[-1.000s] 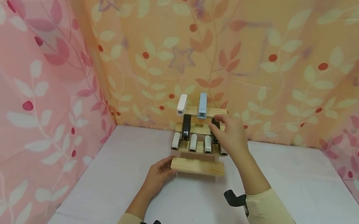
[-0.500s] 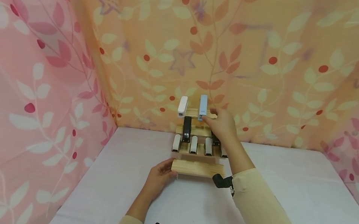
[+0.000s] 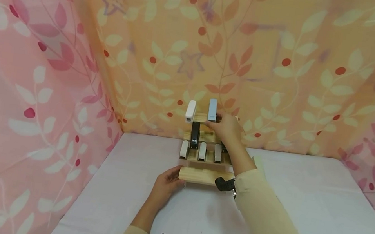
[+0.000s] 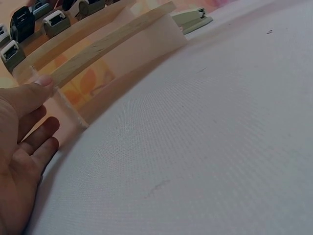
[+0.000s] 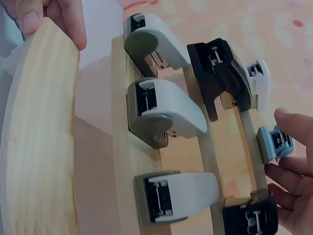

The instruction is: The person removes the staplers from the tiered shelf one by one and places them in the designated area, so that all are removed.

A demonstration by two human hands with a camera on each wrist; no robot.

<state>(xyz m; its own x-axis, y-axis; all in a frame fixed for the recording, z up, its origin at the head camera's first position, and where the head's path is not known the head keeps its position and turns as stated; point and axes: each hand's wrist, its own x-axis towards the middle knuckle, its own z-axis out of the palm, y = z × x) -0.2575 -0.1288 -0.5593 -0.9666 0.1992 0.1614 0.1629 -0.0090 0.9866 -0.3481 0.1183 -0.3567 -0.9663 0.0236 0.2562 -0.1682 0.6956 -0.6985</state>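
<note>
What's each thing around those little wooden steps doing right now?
Blue stapler: on the top board, right hand at it, grip unclear.
White stapler: on the top board.
Black staplers: on the second board, one mostly hidden.
Off-white staplers: in a row on the third board.
Front board: pinched at one end by the left hand.
Pale green thing: on the table.

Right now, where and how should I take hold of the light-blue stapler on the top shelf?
Probably pinch the light-blue stapler across its long sides near the front end, coming from the front right: it is narrow, runs front to back, the right hand is at that end, and the neighbouring white stapler stands apart on its left.
</note>
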